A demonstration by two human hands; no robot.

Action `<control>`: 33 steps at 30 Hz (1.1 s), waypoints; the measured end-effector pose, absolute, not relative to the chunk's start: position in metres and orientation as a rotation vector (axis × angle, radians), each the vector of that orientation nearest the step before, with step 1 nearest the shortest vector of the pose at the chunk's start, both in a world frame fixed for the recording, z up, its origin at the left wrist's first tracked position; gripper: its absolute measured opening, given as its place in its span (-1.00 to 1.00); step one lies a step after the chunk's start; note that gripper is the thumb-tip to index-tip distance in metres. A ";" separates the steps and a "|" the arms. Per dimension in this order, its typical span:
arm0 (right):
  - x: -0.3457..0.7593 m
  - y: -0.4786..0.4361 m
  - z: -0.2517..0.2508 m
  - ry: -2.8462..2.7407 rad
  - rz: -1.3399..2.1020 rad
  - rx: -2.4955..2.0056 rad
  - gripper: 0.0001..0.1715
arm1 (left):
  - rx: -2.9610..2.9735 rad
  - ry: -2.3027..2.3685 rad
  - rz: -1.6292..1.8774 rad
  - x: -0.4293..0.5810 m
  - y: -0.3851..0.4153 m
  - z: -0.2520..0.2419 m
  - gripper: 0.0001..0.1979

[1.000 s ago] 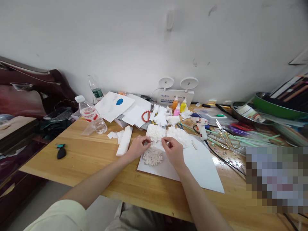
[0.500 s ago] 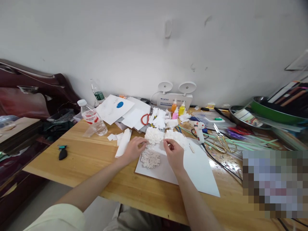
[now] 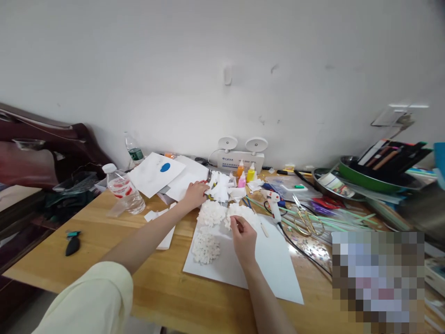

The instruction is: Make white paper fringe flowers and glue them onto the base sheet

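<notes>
My left hand point(image 3: 197, 194) reaches out over the red handles of a pair of scissors point(image 3: 203, 181), covering most of them. Its fingertips point down, and whether they grip the handles cannot be seen. My right hand point(image 3: 244, 234) hovers over the white sheet point(image 3: 271, 269), thumb and forefinger pinched together; anything between them is too small to make out. Two fluffy white paper clusters point(image 3: 211, 213) point(image 3: 243, 214) lie side by side at the sheet's far edge. Nearer to me is a rounder cluster of small white pieces point(image 3: 206, 248).
Crumpled white paper strips point(image 3: 220, 184) lie behind the clusters, near small paint bottles point(image 3: 251, 172). A glue gun point(image 3: 274, 204) with a black cord and gold-handled scissors point(image 3: 306, 220) are on the right. On the left stand a water bottle point(image 3: 124, 190) and a black-and-teal object point(image 3: 73, 243).
My left hand has moved away from the clusters, forward onto the red-handled scissors. My right hand stays pinched near the clusters. The camera view has tilted up and turned slightly right.
</notes>
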State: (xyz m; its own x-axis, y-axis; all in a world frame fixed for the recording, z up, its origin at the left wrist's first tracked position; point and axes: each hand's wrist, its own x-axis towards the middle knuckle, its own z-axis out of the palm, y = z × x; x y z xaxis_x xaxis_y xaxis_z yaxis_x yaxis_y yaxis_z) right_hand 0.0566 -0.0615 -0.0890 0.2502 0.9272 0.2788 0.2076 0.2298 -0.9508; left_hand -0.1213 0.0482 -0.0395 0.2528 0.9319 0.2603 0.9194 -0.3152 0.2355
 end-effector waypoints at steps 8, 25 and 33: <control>0.058 -0.061 -0.079 -1.225 0.760 -1.235 -0.71 | 2.321 1.740 0.666 -0.128 0.055 -0.026 -0.85; 0.095 -0.061 -0.016 -1.437 1.294 -1.025 -0.71 | 1.760 0.978 0.568 -0.072 -0.044 0.037 -0.69; 0.114 -0.050 -0.037 -1.234 1.417 -0.976 -0.77 | 1.565 1.078 0.879 -0.068 -0.044 0.000 -0.81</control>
